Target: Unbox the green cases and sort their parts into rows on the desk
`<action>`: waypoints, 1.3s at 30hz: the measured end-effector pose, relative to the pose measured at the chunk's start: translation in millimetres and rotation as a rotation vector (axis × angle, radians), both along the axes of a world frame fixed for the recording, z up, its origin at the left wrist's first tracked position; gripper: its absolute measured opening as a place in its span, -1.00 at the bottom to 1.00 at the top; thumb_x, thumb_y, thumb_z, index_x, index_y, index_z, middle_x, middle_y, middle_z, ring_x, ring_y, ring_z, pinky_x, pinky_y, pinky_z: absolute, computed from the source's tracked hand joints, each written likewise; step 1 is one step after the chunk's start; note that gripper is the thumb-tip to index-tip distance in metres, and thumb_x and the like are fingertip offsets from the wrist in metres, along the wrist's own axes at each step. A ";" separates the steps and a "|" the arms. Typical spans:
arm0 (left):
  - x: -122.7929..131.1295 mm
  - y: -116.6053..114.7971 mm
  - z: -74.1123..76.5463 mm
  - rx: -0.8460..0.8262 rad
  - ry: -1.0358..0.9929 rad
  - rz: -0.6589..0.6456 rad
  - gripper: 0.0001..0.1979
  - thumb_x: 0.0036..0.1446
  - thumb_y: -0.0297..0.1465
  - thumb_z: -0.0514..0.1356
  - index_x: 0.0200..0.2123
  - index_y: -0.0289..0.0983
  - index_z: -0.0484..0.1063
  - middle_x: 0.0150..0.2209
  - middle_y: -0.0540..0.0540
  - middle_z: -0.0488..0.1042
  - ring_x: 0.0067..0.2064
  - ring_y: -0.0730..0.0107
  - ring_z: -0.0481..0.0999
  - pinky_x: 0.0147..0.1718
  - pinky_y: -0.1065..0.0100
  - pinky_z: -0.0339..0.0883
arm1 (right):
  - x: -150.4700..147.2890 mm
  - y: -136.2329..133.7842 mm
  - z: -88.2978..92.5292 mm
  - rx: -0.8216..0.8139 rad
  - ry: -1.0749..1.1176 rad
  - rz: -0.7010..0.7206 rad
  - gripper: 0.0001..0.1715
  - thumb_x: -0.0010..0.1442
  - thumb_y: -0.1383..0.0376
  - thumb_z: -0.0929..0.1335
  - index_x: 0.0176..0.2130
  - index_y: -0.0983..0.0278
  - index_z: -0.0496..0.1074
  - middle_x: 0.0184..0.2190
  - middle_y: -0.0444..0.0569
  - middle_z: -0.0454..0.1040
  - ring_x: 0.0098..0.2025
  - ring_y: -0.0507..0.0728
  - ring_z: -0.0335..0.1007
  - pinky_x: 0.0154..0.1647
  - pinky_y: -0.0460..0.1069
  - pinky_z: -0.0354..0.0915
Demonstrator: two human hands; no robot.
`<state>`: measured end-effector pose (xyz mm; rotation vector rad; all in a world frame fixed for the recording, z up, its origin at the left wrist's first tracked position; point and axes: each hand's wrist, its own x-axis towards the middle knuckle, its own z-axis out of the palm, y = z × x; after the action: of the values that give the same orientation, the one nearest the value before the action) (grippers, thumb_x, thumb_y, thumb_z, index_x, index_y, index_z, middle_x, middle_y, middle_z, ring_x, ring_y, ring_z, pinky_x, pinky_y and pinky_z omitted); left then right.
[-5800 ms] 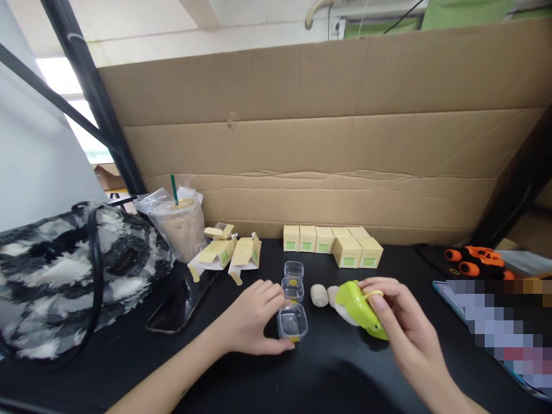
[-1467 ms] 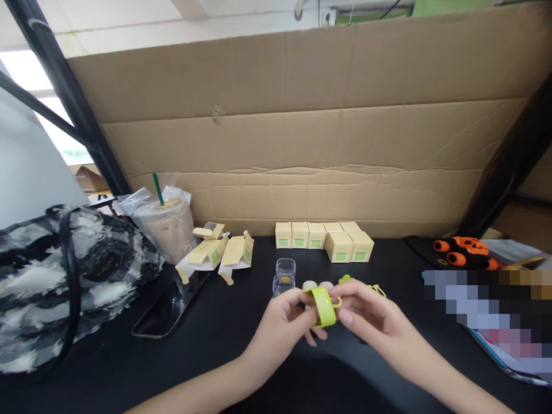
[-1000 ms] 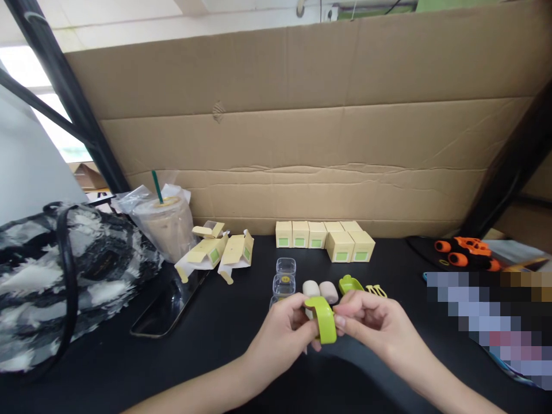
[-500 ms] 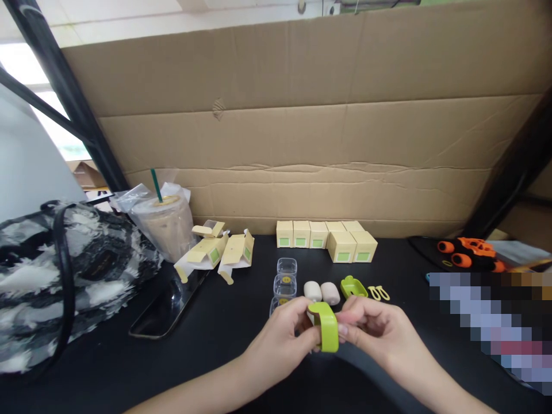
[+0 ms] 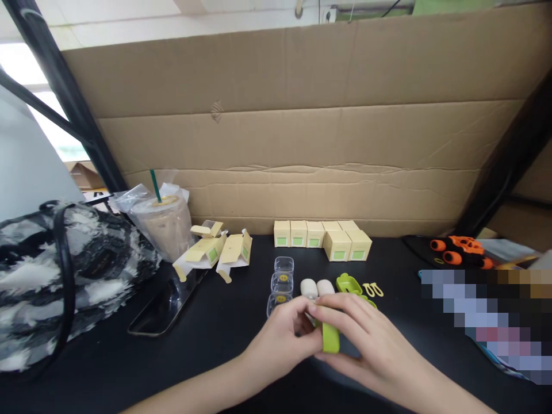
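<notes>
Both hands meet low over the black table [image 5: 224,322] around a lime-green case [image 5: 330,337]. My left hand [image 5: 284,339] pinches its left side with curled fingers. My right hand [image 5: 362,339] wraps over its top and right side, hiding most of it. Just behind lie two beige rounded pieces [image 5: 317,287], another green case piece [image 5: 348,284] and a yellow loop strap [image 5: 373,289]. Three small clear plastic boxes [image 5: 282,280] stand in a line to the left of them.
Several small yellow-green cartons [image 5: 321,237] line the cardboard wall [image 5: 302,144]. Opened cartons [image 5: 219,253], an iced drink cup in a bag [image 5: 161,224], a phone [image 5: 166,302] and a black-and-white bag [image 5: 60,276] sit left. An orange toy [image 5: 459,250] lies right.
The green case has come down toward the table and my right hand has closed over its top. Earlier my left hand was at a clear box and my right held the case alone.
</notes>
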<state>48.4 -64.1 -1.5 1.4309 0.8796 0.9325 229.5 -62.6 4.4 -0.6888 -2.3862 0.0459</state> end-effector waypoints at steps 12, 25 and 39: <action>-8.1 9.5 13.0 -0.033 -0.076 0.055 -0.60 -0.04 -0.11 0.27 -0.41 -0.30 0.21 -0.46 -0.01 0.45 -0.53 0.56 0.42 -0.52 0.45 0.32 | 28.8 12.1 22.2 -0.270 0.306 -0.111 -0.55 0.08 0.33 0.38 -0.06 0.13 0.17 -0.14 -0.02 0.40 -0.08 0.16 0.42 -0.13 0.00 0.40; -12.2 8.9 22.5 0.067 0.077 0.106 -0.80 0.05 -0.31 0.19 -0.41 -0.29 0.24 -0.46 0.02 0.40 -0.47 0.56 0.36 -0.49 0.47 0.21 | 115.3 34.6 12.2 -0.439 -0.055 -0.434 -0.56 0.05 0.10 0.38 -0.07 0.13 0.32 -0.16 -0.05 0.43 -0.18 0.19 0.37 -0.11 0.09 0.33; -9.1 6.5 21.7 0.132 0.215 0.041 -0.87 0.05 -0.35 0.16 -0.43 -0.30 0.29 -0.54 0.10 0.23 -0.50 0.56 0.17 -0.49 0.45 0.07 | 91.8 30.7 -0.1 -0.421 -0.145 -0.323 -0.48 0.07 0.17 0.40 0.02 0.17 0.26 -0.02 -0.01 0.38 -0.10 0.15 0.40 -0.08 0.04 0.37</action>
<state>39.3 -57.6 20.2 1.6546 1.0244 0.8925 321.3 -31.9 4.3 -1.3060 -2.3911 0.3799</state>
